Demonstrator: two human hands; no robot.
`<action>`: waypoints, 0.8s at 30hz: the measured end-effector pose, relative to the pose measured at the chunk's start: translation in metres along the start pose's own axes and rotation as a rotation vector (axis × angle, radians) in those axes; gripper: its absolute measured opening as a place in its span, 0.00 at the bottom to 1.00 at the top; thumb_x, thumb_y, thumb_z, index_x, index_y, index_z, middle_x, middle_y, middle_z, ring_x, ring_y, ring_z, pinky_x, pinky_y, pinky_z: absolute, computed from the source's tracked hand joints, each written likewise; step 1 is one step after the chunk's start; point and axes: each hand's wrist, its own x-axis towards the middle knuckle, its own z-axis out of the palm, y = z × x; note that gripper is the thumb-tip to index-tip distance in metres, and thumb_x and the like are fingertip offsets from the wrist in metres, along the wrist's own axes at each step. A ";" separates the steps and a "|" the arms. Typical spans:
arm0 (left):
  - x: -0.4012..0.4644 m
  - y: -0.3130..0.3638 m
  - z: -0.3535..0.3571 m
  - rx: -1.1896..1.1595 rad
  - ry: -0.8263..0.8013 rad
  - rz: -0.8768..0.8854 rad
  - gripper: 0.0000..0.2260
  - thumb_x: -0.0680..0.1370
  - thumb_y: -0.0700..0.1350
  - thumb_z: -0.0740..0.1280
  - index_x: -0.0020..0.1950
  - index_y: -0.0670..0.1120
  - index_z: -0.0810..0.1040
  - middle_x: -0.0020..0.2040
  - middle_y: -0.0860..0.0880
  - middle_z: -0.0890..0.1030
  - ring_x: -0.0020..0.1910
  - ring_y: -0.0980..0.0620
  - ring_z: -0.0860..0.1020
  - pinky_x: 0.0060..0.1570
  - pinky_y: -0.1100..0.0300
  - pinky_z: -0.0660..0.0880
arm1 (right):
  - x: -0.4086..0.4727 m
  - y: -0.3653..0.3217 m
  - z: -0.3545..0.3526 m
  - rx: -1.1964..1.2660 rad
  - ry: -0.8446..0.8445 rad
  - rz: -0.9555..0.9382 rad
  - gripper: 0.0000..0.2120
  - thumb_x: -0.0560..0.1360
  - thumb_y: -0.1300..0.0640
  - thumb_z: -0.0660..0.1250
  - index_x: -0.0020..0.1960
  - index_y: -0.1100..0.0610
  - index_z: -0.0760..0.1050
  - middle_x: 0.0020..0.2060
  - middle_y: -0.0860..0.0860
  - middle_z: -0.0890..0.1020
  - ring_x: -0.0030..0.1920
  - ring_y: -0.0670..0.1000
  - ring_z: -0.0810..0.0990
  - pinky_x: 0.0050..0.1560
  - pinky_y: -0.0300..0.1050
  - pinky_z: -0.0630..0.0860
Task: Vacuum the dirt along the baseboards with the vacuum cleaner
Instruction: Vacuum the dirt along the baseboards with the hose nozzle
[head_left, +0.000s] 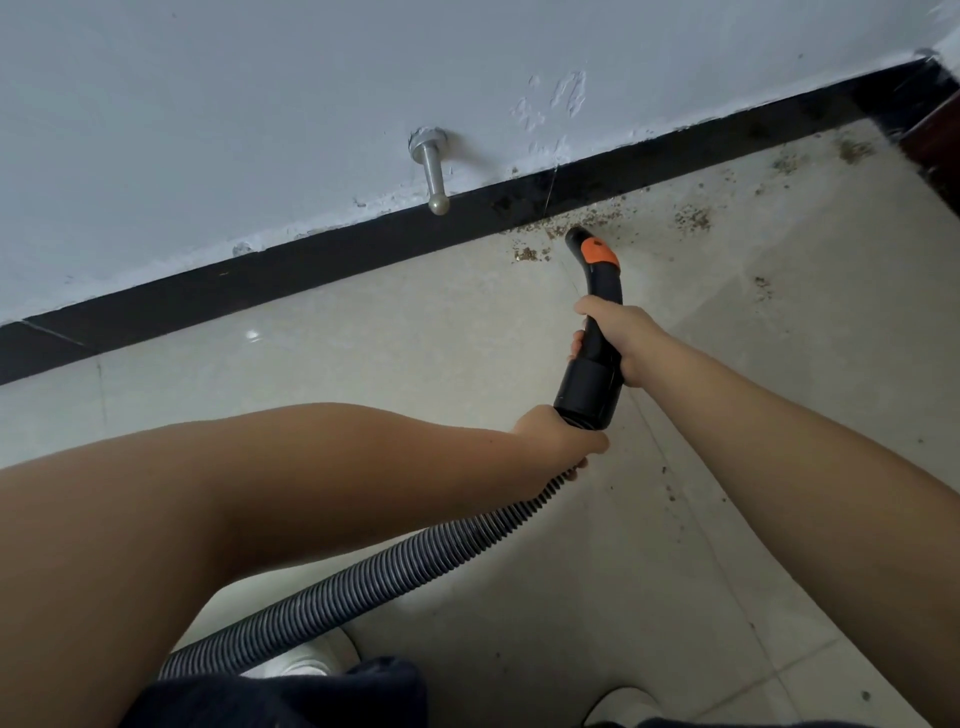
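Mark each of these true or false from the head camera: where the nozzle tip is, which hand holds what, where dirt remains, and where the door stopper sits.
1. The black curved vacuum nozzle with the orange slider has its tip in the brown dirt crumbs by the black baseboard. True.
2. The right hand holds the ribbed grey hose. False: it grips the nozzle; the left hand holds the hose end.
3. Dirt remains right of the nozzle. True.
4. The metal door stopper is fixed to the floor. False: it juts from the white wall.
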 end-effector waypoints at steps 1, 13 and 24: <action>0.001 0.000 0.000 -0.007 0.004 0.001 0.13 0.73 0.43 0.71 0.55 0.43 0.75 0.36 0.48 0.78 0.30 0.51 0.74 0.38 0.59 0.74 | 0.001 -0.001 0.001 -0.005 -0.001 -0.004 0.08 0.74 0.59 0.67 0.45 0.59 0.68 0.29 0.55 0.76 0.21 0.52 0.75 0.29 0.43 0.77; 0.009 0.010 -0.005 -0.078 0.051 -0.007 0.14 0.73 0.42 0.70 0.56 0.42 0.74 0.36 0.47 0.77 0.31 0.51 0.74 0.37 0.60 0.75 | 0.010 -0.018 0.015 -0.111 -0.067 -0.033 0.11 0.74 0.59 0.67 0.52 0.60 0.67 0.25 0.54 0.76 0.23 0.52 0.76 0.32 0.43 0.78; 0.005 0.004 -0.001 -0.076 0.001 -0.016 0.14 0.72 0.42 0.70 0.56 0.41 0.75 0.36 0.47 0.77 0.31 0.50 0.74 0.41 0.57 0.76 | 0.002 -0.009 0.007 -0.080 -0.024 -0.009 0.08 0.74 0.59 0.67 0.47 0.60 0.69 0.27 0.54 0.76 0.23 0.51 0.75 0.31 0.43 0.78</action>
